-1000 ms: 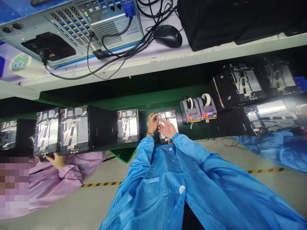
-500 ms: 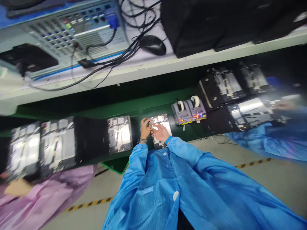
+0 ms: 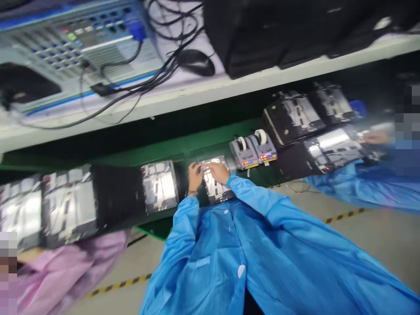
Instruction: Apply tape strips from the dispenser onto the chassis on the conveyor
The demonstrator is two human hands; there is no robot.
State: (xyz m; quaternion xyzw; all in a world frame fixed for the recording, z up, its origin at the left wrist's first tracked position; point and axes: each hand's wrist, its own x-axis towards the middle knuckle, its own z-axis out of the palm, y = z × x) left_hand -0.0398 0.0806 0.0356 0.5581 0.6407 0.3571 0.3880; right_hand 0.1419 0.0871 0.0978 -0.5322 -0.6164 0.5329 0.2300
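An open metal device housing (image 3: 216, 191), silver with dark strips and flat ribbon cables, lies flat at the frame's lower middle, partly covered from above.

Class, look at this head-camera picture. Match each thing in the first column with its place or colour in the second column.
Things:
1. The person's left hand
2. The pair of tape dispensers
3. The computer mouse
4. The smock of the co-worker at lower left

Places or colours:
A. On the dark work surface, beyond the person's hands
B. Pink
C. At the edge of the foil-lined device
D. On the white shelf, beside the bundled cables

Pairs: 1-C, 2-A, 3-D, 4-B
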